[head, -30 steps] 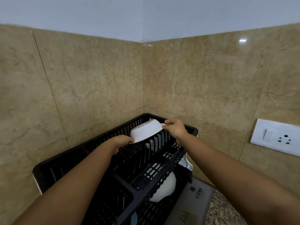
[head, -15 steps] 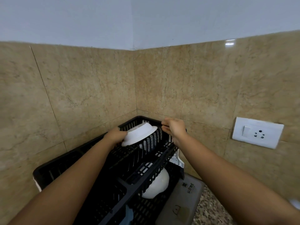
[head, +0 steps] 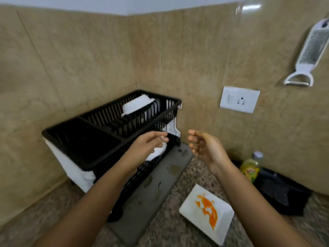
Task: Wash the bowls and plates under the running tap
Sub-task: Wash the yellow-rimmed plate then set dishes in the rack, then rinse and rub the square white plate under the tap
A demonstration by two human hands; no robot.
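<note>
Both hands are up in the air in front of the rack [head: 114, 129] and holding nothing. Left hand [head: 148, 142] sits just in front of the rack's right end, fingers stretched out pretty loose, pointing toward 2 o'clock. Right hand [head: 204, 146] is just to the right of it, palm facing left, fingers relaxed and slightly bent, a clear gap between the two hands.

The black rack sits in the tiled corner, at about 10 o'clock from the hands. One white bowl [head: 138, 104] rests upside down and tilted on the top tier near the far right end. A second white bowl [head: 156, 152] is on the lower tier, mostly hidden behind the left hand, so I can't tell how it's sitting.

A grey mat [head: 151, 189] lies on the speckled counter [head: 178, 234] under and in front of the rack. At about 5 o'clock from the hands there's a white square plate [head: 206, 213] on the counter with orange smears on it, so that one's plainly dirty.

Further right, at 4 o'clock, a yellow soap bottle [head: 250, 168] stands by a black tub [head: 283, 191] against the wall. On the wall there's a white socket [head: 239, 99] and a grater [head: 308, 54] hanging up at 2 o'clock.
</note>
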